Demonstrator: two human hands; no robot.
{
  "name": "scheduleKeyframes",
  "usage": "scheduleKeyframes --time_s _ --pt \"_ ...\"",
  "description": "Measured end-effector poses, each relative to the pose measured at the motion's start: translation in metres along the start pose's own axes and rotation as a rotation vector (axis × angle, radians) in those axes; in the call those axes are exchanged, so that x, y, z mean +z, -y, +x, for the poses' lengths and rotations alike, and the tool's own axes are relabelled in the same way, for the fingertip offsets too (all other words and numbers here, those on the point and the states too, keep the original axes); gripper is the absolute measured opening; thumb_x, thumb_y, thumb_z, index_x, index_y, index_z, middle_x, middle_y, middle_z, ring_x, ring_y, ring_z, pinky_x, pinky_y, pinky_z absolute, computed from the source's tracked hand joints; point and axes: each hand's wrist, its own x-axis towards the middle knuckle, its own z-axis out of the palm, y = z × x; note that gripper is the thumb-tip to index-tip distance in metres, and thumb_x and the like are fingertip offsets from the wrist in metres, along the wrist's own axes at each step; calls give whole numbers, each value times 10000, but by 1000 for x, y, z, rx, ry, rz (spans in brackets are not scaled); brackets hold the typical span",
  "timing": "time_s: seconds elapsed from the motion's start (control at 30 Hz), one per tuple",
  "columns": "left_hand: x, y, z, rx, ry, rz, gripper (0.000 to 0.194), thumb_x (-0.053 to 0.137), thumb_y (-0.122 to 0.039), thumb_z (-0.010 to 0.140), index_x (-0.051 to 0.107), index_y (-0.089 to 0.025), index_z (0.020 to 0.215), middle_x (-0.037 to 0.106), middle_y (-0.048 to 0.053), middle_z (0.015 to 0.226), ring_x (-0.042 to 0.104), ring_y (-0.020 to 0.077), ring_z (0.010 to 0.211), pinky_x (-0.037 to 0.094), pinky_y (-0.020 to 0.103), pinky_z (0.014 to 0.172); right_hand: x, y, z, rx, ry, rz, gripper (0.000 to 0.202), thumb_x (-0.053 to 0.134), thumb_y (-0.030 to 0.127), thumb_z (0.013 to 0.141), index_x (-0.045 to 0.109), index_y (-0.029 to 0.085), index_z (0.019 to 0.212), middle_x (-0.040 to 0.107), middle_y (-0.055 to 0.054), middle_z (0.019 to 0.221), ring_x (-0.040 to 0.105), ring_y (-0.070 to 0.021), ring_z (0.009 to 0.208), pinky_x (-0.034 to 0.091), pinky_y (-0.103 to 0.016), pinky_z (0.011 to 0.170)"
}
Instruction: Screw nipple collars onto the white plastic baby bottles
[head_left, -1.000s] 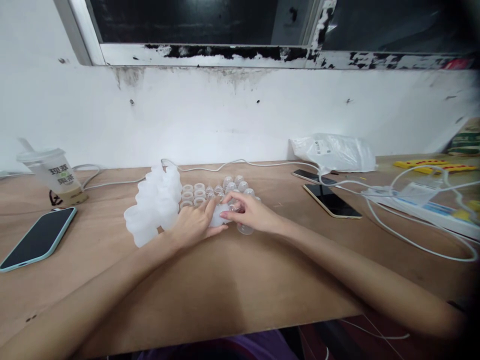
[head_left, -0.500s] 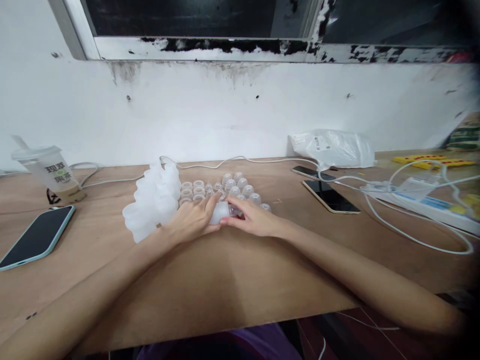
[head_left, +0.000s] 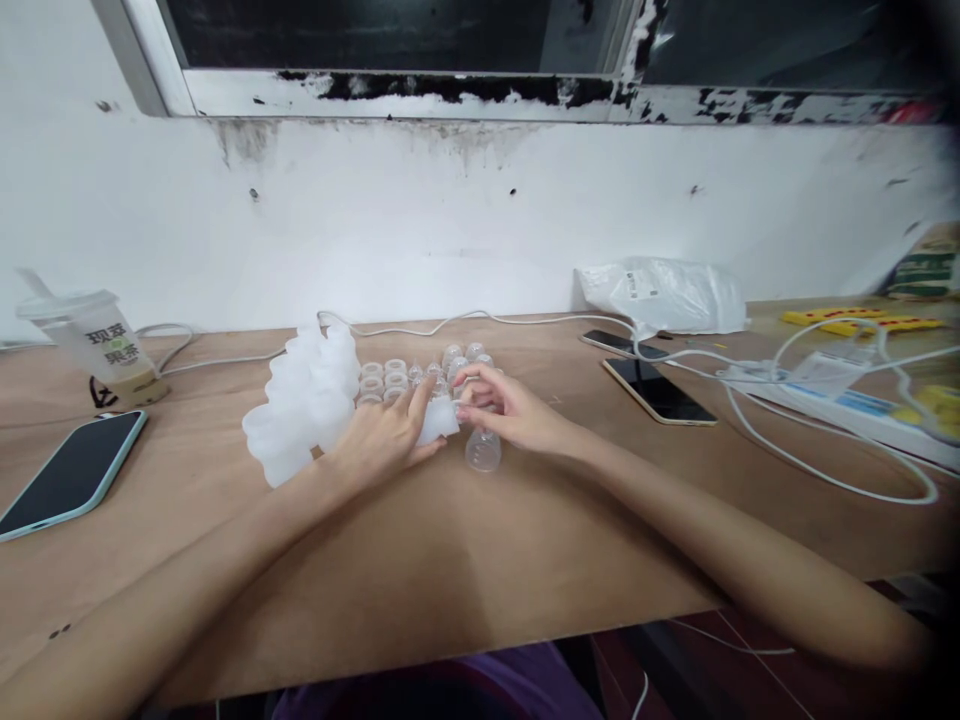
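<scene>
My left hand (head_left: 386,428) is closed around a small frosted white bottle (head_left: 439,421), which lies tilted with its end toward the right. At that end, my right hand (head_left: 510,408) has its thumb and curled fingers apart. Just below the right hand, a clear dome-shaped cap (head_left: 484,452) rests on the table. Beyond my hands are rows of clear rings (head_left: 395,368), small clear nipple-shaped pieces (head_left: 417,372) and more clear domes (head_left: 475,352), partly hidden by my fingers. Several frosted white bottles (head_left: 300,400) lie grouped beside my left hand.
A drink cup (head_left: 109,345) and a phone (head_left: 71,470) are at the left. Two more phones, one gold-edged (head_left: 660,390), a white plastic package (head_left: 664,295) and a power strip (head_left: 832,400) with looping white cables are on the right. The wooden table (head_left: 450,580) meets a white wall.
My right hand has opened and lifted slightly off the bottle's end. The clear dome cap now shows on the table below it. My left hand keeps its hold on the bottle.
</scene>
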Motion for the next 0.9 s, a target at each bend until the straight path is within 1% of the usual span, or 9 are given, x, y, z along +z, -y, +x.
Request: scheduleKeyframes --time_s 0.17,0.23,0.37,0.43,0.53,0.63,0.7,0.77,0.9 --pt "1 3 2 -35 -24 -36 653 346 -511 791 210 -75 1259 591 159 974 610 230 677 396 265 480 -4 7 -2 -90 -72 -216 293 540 243 729 449 214 1006 499 -51 992 490 -156 900 406 -207 554" --pt "1 3 1 -37 -38 -44 649 350 -507 791 207 -83 1261 594 151 962 610 227 678 394 263 487 -3 7 -3 -67 -61 -197 281 512 271 753 437 208 1016 499 -56 976 502 -146 859 413 -212 552" --pt "0 -1 1 -30 -40 -47 618 352 -482 800 216 -87 1256 589 150 958 608 230 719 398 263 510 5 4 -2 62 7 -37 240 354 372 838 394 195 995 503 9 683 495 -82 549 380 -185 436" --pt "-3 -2 1 -52 -20 -69 603 362 -486 793 246 -93 1236 597 142 931 606 239 728 398 265 509 6 3 -1 48 -3 -31 239 348 374 842 389 203 1003 502 13 671 494 -80 533 371 -177 407" --pt "-14 -1 -1 -93 48 -217 583 405 -522 755 325 -118 1168 614 100 838 600 225 669 403 270 508 0 5 -3 -160 -46 -206 195 414 318 823 445 211 983 548 -37 850 541 -113 713 448 -223 531" --pt "-28 7 -13 -50 186 -521 456 445 -517 733 430 -170 1028 609 35 780 581 175 642 423 255 525 -12 10 -9 -427 49 -453 122 434 273 814 520 220 883 575 -51 913 535 -149 858 451 -309 718" --pt "-34 15 -27 2 294 -702 308 465 -461 743 482 -200 905 606 -2 777 571 141 656 435 231 547 -20 11 -15 -508 74 -586 122 428 268 815 542 237 846 584 -52 914 531 -162 886 438 -331 747" --pt "-35 21 -45 11 325 -806 207 457 -398 765 497 -210 841 606 -24 760 565 120 667 438 209 556 -23 10 -22 -514 -1 -683 132 421 264 816 546 247 854 583 -55 911 538 -160 856 444 -320 710" --pt "-19 27 -75 -198 31 -771 244 488 -356 753 452 -195 933 589 9 834 561 137 744 456 242 620 -11 9 -28 -508 -36 -804 177 429 266 798 521 221 942 575 -69 862 548 -153 762 442 -267 592"
